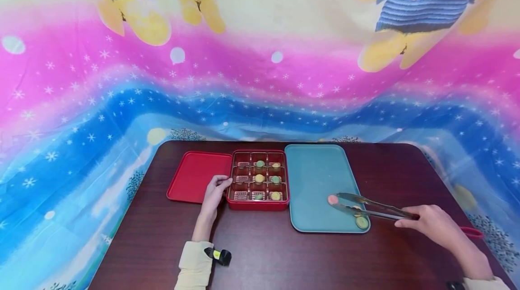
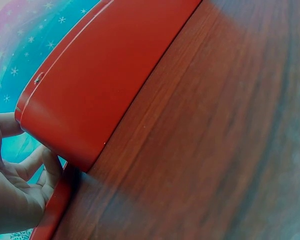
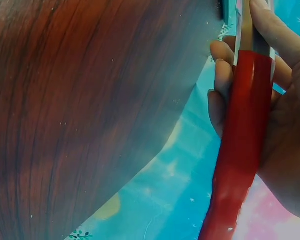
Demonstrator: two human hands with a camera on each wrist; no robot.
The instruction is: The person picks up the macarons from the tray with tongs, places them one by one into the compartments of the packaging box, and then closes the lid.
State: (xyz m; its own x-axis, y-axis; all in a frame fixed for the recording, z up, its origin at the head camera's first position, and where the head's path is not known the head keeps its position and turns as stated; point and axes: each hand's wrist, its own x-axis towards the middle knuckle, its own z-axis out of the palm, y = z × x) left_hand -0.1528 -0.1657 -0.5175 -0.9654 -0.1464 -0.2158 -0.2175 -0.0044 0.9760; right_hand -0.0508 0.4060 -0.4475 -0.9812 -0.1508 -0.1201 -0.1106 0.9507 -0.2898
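Note:
My left hand (image 1: 215, 193) holds the left edge of a red box (image 1: 257, 205) with a clear divided insert. In the left wrist view, fingers of the left hand (image 2: 20, 185) meet the box's corner (image 2: 85, 115). Round pieces like macarons, green (image 1: 260, 163) and yellow (image 1: 259, 178), sit in the middle and right columns; the left column holds none. My right hand (image 1: 432, 224) grips metal tongs (image 1: 382, 213) with a red handle (image 3: 245, 120). Their tips are at a pink macaron (image 1: 333, 200) on the teal tray (image 1: 317, 172); whether they pinch it is unclear.
A red lid (image 1: 199, 177) lies flat left of the box, its right edge close to it. Near the tray's lower right corner lie a green macaron (image 1: 362, 223) and a yellowish one partly hidden by the tongs. The dark wooden table (image 1: 260, 254) meets a patterned cloth (image 1: 260, 78) behind.

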